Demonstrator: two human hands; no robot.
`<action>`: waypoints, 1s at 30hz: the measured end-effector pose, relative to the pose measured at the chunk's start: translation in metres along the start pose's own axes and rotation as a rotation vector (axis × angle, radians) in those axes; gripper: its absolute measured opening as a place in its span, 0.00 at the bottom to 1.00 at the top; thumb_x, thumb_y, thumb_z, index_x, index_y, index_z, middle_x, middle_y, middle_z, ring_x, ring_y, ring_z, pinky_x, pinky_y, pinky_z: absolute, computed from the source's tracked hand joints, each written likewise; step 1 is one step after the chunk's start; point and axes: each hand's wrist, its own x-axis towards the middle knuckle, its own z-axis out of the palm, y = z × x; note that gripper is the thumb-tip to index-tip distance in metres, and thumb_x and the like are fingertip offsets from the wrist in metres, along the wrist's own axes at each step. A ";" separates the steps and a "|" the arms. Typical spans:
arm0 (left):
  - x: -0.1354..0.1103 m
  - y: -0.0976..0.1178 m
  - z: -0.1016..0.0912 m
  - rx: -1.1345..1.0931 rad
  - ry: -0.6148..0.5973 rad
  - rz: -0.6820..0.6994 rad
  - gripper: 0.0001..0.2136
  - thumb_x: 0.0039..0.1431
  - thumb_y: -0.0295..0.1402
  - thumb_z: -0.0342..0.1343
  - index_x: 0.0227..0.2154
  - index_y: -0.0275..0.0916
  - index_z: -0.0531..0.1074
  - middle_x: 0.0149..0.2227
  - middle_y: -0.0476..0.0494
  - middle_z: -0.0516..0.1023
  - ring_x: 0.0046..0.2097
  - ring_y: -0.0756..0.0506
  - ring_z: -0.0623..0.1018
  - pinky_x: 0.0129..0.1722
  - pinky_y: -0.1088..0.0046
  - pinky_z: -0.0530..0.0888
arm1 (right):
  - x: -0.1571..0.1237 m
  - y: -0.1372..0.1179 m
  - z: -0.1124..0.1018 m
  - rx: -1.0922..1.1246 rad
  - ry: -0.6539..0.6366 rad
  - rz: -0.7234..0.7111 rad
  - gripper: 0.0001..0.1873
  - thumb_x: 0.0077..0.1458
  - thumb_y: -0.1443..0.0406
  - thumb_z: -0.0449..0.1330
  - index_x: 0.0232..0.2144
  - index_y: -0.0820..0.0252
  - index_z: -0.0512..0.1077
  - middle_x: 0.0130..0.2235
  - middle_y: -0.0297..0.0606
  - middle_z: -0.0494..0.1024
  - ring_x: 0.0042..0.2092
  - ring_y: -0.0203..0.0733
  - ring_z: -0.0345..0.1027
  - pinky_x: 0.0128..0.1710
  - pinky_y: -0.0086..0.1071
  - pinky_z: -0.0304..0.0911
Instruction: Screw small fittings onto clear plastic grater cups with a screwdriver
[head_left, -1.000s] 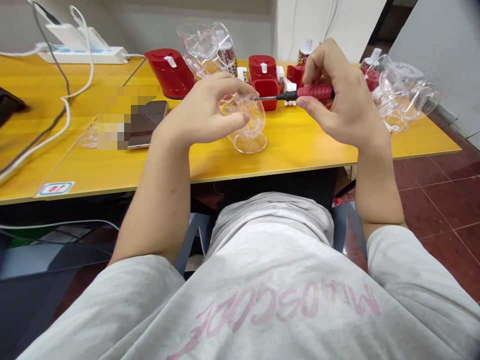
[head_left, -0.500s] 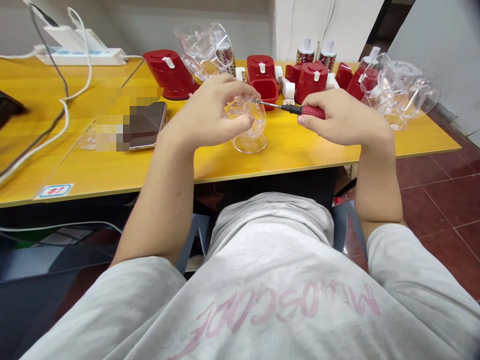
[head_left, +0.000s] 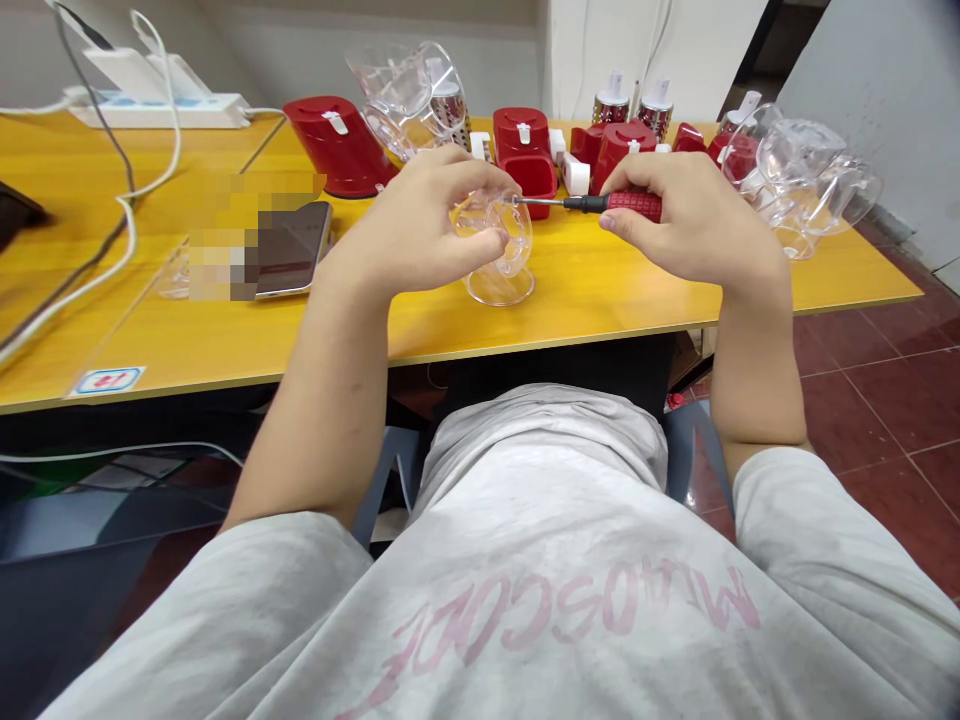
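Note:
My left hand (head_left: 420, 225) is closed around a clear plastic housing (head_left: 501, 255) that stands on the yellow table (head_left: 585, 290) just in front of me. My right hand (head_left: 694, 225) grips a red-handled screwdriver (head_left: 600, 203), held nearly level. Its metal tip touches the top right of the clear housing, close to my left fingertips. Both forearms reach over the table's near edge.
Red plastic parts (head_left: 341, 140) and clear plastic housings (head_left: 806, 180) crowd the table's back and right. A phone (head_left: 292, 250) lies to the left of my left hand. A power strip (head_left: 157, 105) with white cables (head_left: 127, 215) sits at the back left. Red floor tiles (head_left: 885, 390) lie to the right.
My right hand dropped from a raised grip, then rolled the screwdriver and lifted it level again. The tip stayed at the clear housing. My left hand kept its hold.

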 end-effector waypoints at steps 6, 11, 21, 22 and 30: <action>0.000 0.000 0.001 0.000 0.011 0.013 0.32 0.68 0.54 0.62 0.74 0.62 0.87 0.73 0.46 0.89 0.76 0.23 0.82 0.85 0.32 0.76 | -0.001 -0.001 0.000 0.112 -0.091 0.120 0.21 0.63 0.50 0.85 0.38 0.36 0.75 0.41 0.41 0.90 0.69 0.74 0.79 0.48 0.56 0.78; 0.001 -0.006 0.003 0.002 0.025 0.031 0.32 0.68 0.53 0.63 0.74 0.63 0.86 0.71 0.45 0.89 0.75 0.22 0.82 0.84 0.32 0.76 | 0.004 0.005 0.007 0.003 -0.033 0.053 0.28 0.76 0.36 0.76 0.36 0.42 0.73 0.39 0.44 0.87 0.59 0.70 0.79 0.53 0.54 0.74; 0.001 -0.006 0.005 0.040 0.020 -0.006 0.30 0.69 0.53 0.59 0.70 0.58 0.87 0.71 0.39 0.86 0.75 0.24 0.82 0.84 0.35 0.77 | 0.004 0.005 0.008 -0.132 0.045 -0.038 0.18 0.79 0.48 0.72 0.35 0.41 0.78 0.41 0.40 0.90 0.51 0.65 0.81 0.56 0.58 0.71; 0.001 -0.006 0.005 0.039 0.019 -0.006 0.30 0.69 0.52 0.59 0.70 0.59 0.87 0.71 0.40 0.86 0.75 0.24 0.83 0.83 0.34 0.77 | 0.003 0.003 0.007 -0.126 0.039 -0.038 0.15 0.77 0.47 0.74 0.38 0.40 0.80 0.41 0.39 0.91 0.54 0.67 0.82 0.58 0.58 0.72; 0.002 -0.007 0.006 0.049 0.035 0.015 0.30 0.70 0.52 0.58 0.70 0.55 0.87 0.69 0.35 0.86 0.75 0.23 0.83 0.82 0.32 0.78 | 0.001 0.004 0.006 -0.167 -0.018 -0.013 0.11 0.76 0.50 0.75 0.44 0.41 0.78 0.50 0.43 0.94 0.65 0.71 0.83 0.64 0.60 0.77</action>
